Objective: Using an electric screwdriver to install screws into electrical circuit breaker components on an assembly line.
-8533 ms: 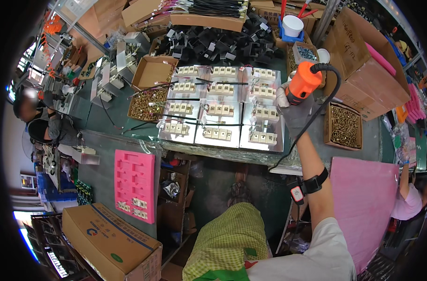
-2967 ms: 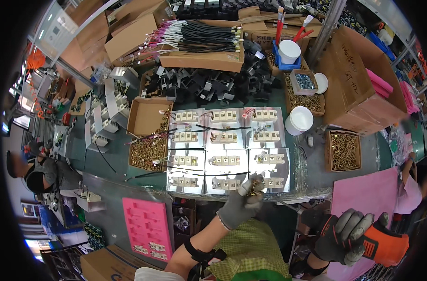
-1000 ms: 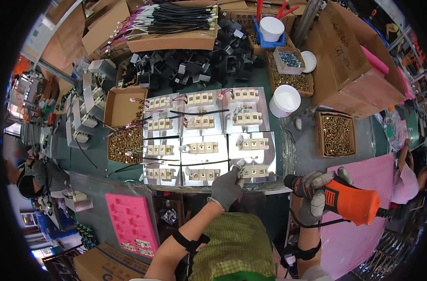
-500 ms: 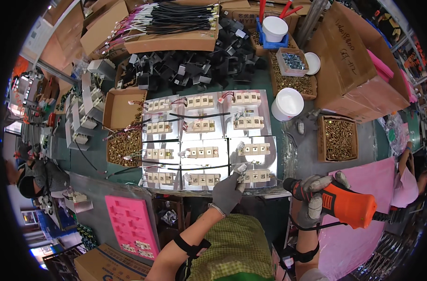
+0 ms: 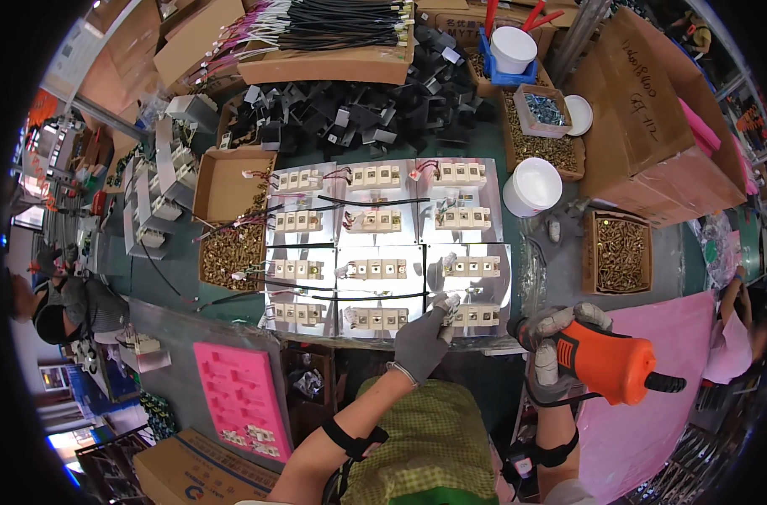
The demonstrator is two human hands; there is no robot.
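My left hand [image 5: 422, 347], in a grey glove with pale fingertips, reaches to the front right of the metal plates. Its fingertips are pressed together at the left end of a cream terminal block [image 5: 477, 315]; what they pinch, if anything, is hidden. My right hand [image 5: 558, 347], also gloved, is wrapped round an orange power tool [image 5: 612, 362] right of the plates. The tool's dark nose points left, and a black cord guard sticks out at its right end. Rows of similar blocks sit on shiny plates [image 5: 383, 278], some with thin wires and black cables across them.
Brass screws fill a box [image 5: 623, 252] at right and another box [image 5: 232, 244] at left. A white tub [image 5: 533, 187] stands behind the plates. Black brackets [image 5: 362, 114] are heaped at the back, near a cable box [image 5: 324, 69]. Pink foam [image 5: 242, 396] lies front left. Co-workers appear at both sides.
The whole view has shifted slightly, so the bench appears further right. The orange tool has swung a little to the left. My left fingertips remain at the same block.
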